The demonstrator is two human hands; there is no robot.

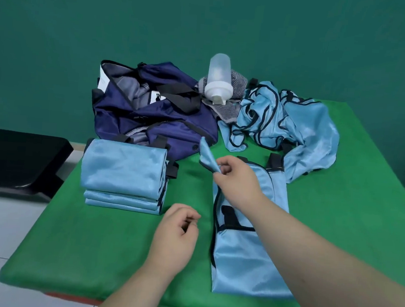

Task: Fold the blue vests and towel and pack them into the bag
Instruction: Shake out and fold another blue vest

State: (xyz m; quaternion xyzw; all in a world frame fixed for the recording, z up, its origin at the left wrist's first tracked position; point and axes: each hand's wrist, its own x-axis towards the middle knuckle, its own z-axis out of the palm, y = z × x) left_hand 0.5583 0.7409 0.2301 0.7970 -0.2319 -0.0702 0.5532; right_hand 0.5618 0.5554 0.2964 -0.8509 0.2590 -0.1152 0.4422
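A light blue vest [244, 257] lies folded lengthwise on the green table [108, 250], right of centre. My right hand [237, 182] pinches a corner of this vest and lifts it at the far end. My left hand [176, 233] hovers just left of the vest, its fingers loosely curled and holding nothing. A stack of three folded blue vests [123, 174] sits on the left. Behind it lies the open navy bag [152, 109]. A heap of unfolded blue vests [290, 121] lies at the back right. The grey striped towel [224, 107] lies crumpled between bag and heap.
A translucent white bottle [218, 79] lies on the towel, cap toward me. A black seat [16, 159] stands off the table's left edge. A green wall rises behind. White floor tiles show at the lower left.
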